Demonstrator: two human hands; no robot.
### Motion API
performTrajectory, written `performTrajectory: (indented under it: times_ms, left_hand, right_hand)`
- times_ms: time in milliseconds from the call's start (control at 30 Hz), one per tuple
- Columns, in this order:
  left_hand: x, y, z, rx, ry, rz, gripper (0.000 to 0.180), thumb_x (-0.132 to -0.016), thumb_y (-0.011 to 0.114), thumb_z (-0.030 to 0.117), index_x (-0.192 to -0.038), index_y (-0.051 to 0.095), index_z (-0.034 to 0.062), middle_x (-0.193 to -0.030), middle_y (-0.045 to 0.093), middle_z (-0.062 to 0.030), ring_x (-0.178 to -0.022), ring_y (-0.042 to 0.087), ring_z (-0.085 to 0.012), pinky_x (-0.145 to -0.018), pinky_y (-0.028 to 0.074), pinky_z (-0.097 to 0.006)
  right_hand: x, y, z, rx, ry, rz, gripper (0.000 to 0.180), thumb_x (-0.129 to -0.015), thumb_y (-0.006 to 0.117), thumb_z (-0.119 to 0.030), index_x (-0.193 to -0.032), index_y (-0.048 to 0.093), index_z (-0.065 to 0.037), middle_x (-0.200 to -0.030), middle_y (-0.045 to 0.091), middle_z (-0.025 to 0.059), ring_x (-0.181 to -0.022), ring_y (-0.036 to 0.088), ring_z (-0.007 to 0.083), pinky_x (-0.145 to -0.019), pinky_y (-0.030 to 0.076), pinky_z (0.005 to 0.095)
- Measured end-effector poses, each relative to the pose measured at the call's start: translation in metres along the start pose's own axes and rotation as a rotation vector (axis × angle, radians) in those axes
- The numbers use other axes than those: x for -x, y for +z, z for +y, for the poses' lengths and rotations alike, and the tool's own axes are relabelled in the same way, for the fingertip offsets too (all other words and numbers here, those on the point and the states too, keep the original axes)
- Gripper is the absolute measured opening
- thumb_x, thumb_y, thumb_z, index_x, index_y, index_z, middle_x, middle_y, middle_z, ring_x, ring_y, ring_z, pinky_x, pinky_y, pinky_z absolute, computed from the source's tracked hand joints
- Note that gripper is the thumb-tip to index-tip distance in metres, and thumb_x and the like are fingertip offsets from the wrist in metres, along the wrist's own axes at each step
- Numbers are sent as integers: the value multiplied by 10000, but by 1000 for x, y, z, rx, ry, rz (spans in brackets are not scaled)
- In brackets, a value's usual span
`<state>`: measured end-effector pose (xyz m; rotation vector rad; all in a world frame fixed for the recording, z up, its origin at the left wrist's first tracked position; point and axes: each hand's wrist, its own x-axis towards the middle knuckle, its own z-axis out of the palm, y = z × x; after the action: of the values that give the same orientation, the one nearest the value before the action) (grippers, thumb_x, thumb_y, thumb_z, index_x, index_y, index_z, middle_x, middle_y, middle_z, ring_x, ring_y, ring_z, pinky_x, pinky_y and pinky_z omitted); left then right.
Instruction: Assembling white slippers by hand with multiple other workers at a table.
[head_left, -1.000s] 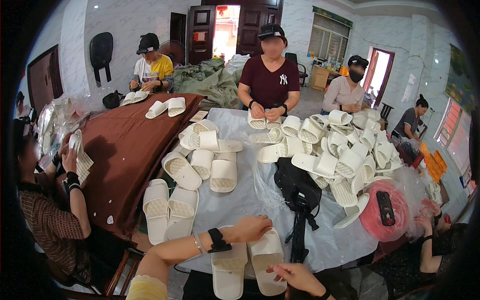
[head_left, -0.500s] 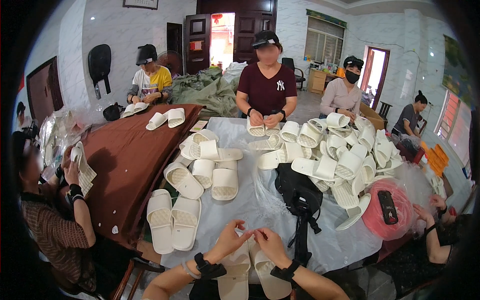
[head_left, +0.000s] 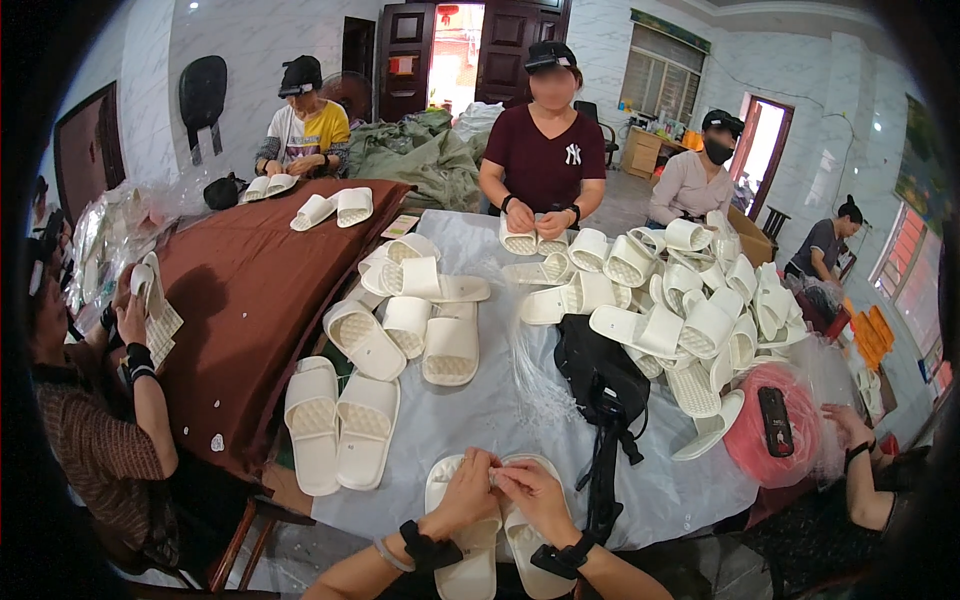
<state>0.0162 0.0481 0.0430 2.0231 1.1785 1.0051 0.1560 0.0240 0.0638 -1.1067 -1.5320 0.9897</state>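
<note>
A pair of cream slippers lies in front of me at the near table edge, the left slipper (head_left: 468,572) beside the right slipper (head_left: 522,548). Over their straps, my left hand (head_left: 466,494) and my right hand (head_left: 534,498) meet with fingertips pinched together. Whatever is between the fingers is too small to make out. Beyond them, a bundle of thin white strands (head_left: 540,375) is spread on the grey-white table cover (head_left: 500,410). To the left sits another slipper pair (head_left: 340,425), toes pointing away, with several more slippers (head_left: 440,330) behind it.
A black bag (head_left: 600,375) with straps lies right of the strands. Past it is a large heap of slippers (head_left: 690,300) and a pink plastic roll (head_left: 772,435) with a black device on top. Co-workers handle slippers around this table and a brown-covered table (head_left: 240,290).
Both hands have come down onto the slipper straps, fingertips now pressed together. The view has shifted slightly. The masked co-worker at the back right has turned their head.
</note>
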Motion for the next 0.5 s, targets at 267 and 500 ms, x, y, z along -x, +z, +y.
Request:
performTrajectory:
  times_ms: [267,500]
  left_hand:
    - [3,-3,-3,56,-55,31,396,-672,635,36,-1003,424,-14,-968,446,-191,-905,473,-345,-763,410,-374]
    - [3,-12,9,154,-145,-80,367,-693,641,104,-992,454,0,-909,455,-139,-772,504,-247,-670,422,-330]
  right_hand:
    - [5,-5,-7,35,58,-34,188,-824,606,-114,-985,642,-23,-861,578,38,-723,540,109,-625,427,203]
    - [7,-5,0,16,90,70,165,-844,580,-105,-968,627,-6,-840,578,36,-704,519,94,-636,421,210]
